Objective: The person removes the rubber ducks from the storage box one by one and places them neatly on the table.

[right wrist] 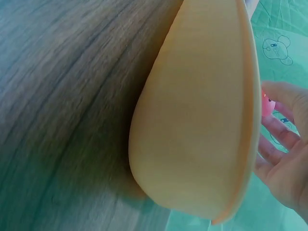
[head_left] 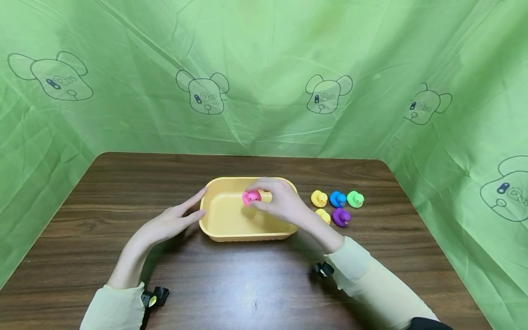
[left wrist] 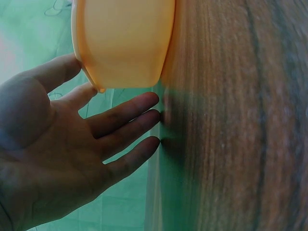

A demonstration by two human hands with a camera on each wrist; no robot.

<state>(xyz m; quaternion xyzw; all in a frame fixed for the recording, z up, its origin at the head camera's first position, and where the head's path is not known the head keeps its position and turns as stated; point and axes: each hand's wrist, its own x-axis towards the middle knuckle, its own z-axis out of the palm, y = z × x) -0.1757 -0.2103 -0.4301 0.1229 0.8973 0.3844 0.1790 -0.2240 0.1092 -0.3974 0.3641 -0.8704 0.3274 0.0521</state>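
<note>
A pink rubber duck (head_left: 251,197) is pinched between the thumb and fingers of my right hand (head_left: 279,200), over the inside of a yellow plastic basin (head_left: 222,220). In the right wrist view, part of the pink duck (right wrist: 267,104) shows beyond the basin's rim (right wrist: 254,96). My left hand (head_left: 173,223) touches the basin's left end, thumb and index finger spread at the rim. The left wrist view shows the other fingers (left wrist: 127,115) extended below the basin (left wrist: 125,43), near the tabletop.
Right of the basin stand several more rubber ducks: a yellow duck (head_left: 319,199), a blue duck (head_left: 338,199), a green duck (head_left: 355,199), a purple duck (head_left: 341,217) and another yellow duck (head_left: 323,216) partly behind the right wrist. Green curtains (head_left: 264,128) surround the wooden table (head_left: 136,183).
</note>
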